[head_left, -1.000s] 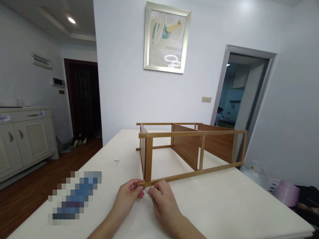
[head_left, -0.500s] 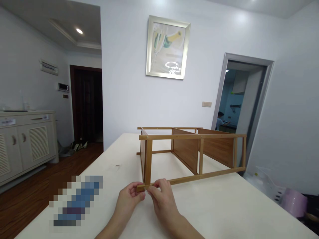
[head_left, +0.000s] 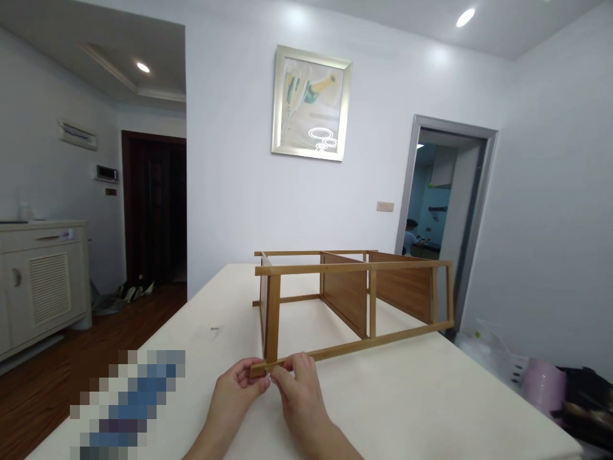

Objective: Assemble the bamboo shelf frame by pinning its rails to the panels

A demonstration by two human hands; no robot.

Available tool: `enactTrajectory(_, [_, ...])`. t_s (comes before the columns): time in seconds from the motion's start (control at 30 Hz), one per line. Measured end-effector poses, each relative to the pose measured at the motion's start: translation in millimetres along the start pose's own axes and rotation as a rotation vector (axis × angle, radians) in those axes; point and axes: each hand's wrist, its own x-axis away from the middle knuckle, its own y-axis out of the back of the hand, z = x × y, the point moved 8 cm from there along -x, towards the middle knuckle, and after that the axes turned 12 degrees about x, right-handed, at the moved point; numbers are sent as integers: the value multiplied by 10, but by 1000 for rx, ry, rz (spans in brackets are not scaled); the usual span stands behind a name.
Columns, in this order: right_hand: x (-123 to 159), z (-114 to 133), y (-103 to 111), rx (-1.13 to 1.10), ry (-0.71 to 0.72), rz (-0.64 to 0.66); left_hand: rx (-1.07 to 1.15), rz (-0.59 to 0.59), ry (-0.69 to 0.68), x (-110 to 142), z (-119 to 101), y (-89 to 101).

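A wooden shelf rack (head_left: 313,348) lies on its side on the white table (head_left: 393,409), its brown shelf panels standing upright. My left hand (head_left: 237,386) is closed around the near left end of its lower rail, thumb in front and fingers behind. Just right of it, my right hand (head_left: 299,383) pinches a small shiny screw (head_left: 269,375) against the rail where the crosspiece meets it; the fingertips partly hide it. Another small screw (head_left: 214,328) lies on the table to the left of the rack.
A blurred-out blue item (head_left: 138,402) lies at the table's left edge. Past the right edge are a pink container (head_left: 543,383) and dark items. A wall with a framed picture (head_left: 311,102) stands behind. Through the doorway (head_left: 431,191) a person is visible in another room.
The view has shifted slightly, so the rack and hands appear a little further left and lower. Both hands keep the same hold at the rail's end.
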Motion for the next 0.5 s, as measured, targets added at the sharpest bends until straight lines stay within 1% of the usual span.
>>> enactTrajectory(0.17, [48, -14, -51, 50, -24, -14, -4, 9, 6, -76, 110, 80])
enactTrajectory(0.3, [55, -12, -52, 71, -34, -51, 8, 21, 15, -152, 213, 145])
enactTrajectory(0.4, [50, -17, -58, 61, -36, -44, 13, 24, 6, -161, 212, 145])
enactTrajectory(0.5, [43, -28, -66, 43, -35, -31, 17, 23, -10, -125, 162, 100])
